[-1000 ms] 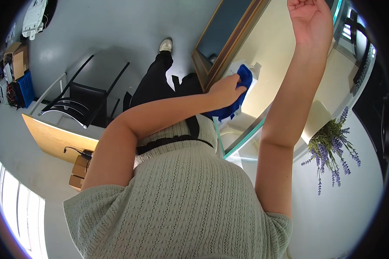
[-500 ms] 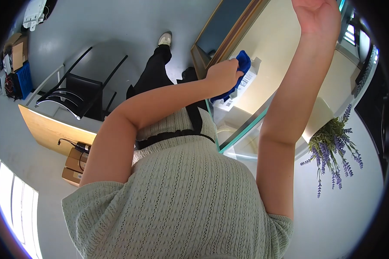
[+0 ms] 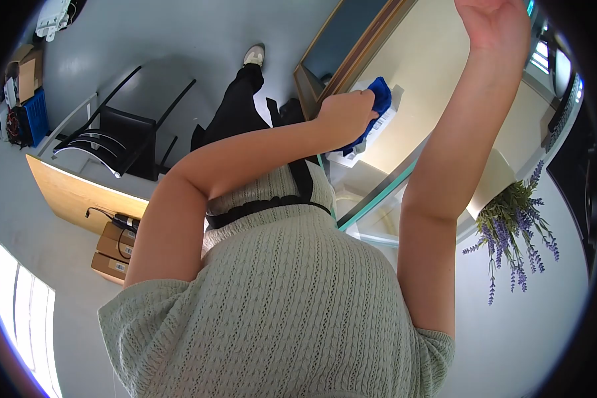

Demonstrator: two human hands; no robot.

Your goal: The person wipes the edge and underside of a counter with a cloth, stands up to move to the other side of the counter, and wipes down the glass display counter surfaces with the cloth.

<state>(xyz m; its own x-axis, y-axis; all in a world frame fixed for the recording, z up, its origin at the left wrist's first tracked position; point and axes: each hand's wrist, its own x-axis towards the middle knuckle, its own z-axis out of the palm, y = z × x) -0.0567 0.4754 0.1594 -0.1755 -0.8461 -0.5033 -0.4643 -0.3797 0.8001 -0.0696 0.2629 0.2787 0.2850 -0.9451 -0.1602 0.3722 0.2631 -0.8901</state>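
My left hand [image 3: 345,119] is closed around a bunched blue cloth [image 3: 381,96]. That cloth overlaps a white item with a printed label [image 3: 383,126], which lies against a cream surface [image 3: 414,60]. On the right, my right arm reaches up and forward, so my right hand [image 3: 494,23] is cut off by the top edge. Its palm side faces me; the fingers are out of the frame.
A green-edged glass panel [image 3: 378,199] stands before my waist. Lavender [image 3: 511,219] in a pale pot is at the right, near a keyboard [image 3: 564,109]. A wood-framed dark panel [image 3: 348,40] is ahead. A black chair [image 3: 126,139] and stacked cartons [image 3: 113,249] are at the left.
My left hand and the blue cloth have shifted slightly to the right. The right arm has also moved a little to the right. The cloth is still in my left hand.
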